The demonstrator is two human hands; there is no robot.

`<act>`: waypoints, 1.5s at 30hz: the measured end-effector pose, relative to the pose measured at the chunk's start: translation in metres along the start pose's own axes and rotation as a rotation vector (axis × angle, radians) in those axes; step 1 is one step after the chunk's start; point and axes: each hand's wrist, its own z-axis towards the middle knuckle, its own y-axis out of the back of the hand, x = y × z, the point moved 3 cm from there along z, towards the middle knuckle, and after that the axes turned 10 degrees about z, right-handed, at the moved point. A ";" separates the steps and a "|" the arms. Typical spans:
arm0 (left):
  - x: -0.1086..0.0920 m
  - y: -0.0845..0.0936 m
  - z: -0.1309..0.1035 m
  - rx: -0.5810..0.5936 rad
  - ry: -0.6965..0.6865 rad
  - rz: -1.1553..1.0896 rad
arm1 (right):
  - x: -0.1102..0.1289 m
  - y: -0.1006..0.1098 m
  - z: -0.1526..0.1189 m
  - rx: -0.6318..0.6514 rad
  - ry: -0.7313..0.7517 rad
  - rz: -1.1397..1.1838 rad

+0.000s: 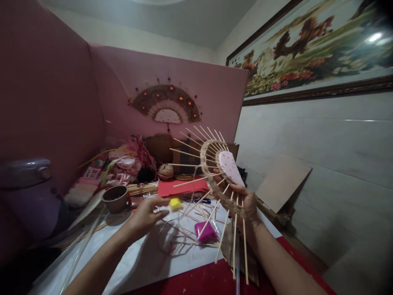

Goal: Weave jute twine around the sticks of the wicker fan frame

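Observation:
My right hand (247, 203) is closed around the lower edge of a half-round fan frame (213, 180), tilted upright above the table. Thin sticks fan out from its centre, which is covered with white cloth (229, 167) dotted in pink. Woven twine forms a curved band across the sticks. From that band a loose strand of twine (193, 192) hangs and loops toward my left hand (150, 217). This hand's fingers are curled at the strand, left of the frame, though its fingertips are partly unclear. Just beyond them lies a yellow packet (176, 204).
A magenta packet (206, 232) and loose sticks lie on the white sheet (147, 262). A brown cup (116, 199), a twine ball (166, 171), red paper (183, 186) and heaped cloth stand behind. A purple flask (29, 196) is left; a finished fan (167, 102) hangs on the pink panel.

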 end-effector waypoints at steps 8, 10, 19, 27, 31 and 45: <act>-0.041 -0.001 -0.015 0.026 -0.083 -0.659 | -0.038 -0.007 -0.011 0.109 -0.319 0.049; -0.047 -0.009 -0.018 0.084 -0.121 -0.748 | -0.045 -0.009 -0.014 0.168 -0.386 0.054; -0.030 -0.008 -0.014 -0.040 -0.093 -0.596 | -0.050 -0.009 -0.017 0.195 -0.442 0.025; -0.024 -0.004 -0.011 -0.140 -0.053 -0.444 | -0.050 -0.008 -0.020 0.172 -0.492 0.028; -0.030 -0.003 -0.013 -0.159 -0.067 -0.391 | -0.051 -0.008 -0.020 0.176 -0.507 0.023; -0.032 0.021 -0.014 -0.350 -0.126 -0.017 | -0.054 -0.001 -0.020 0.244 -0.594 0.055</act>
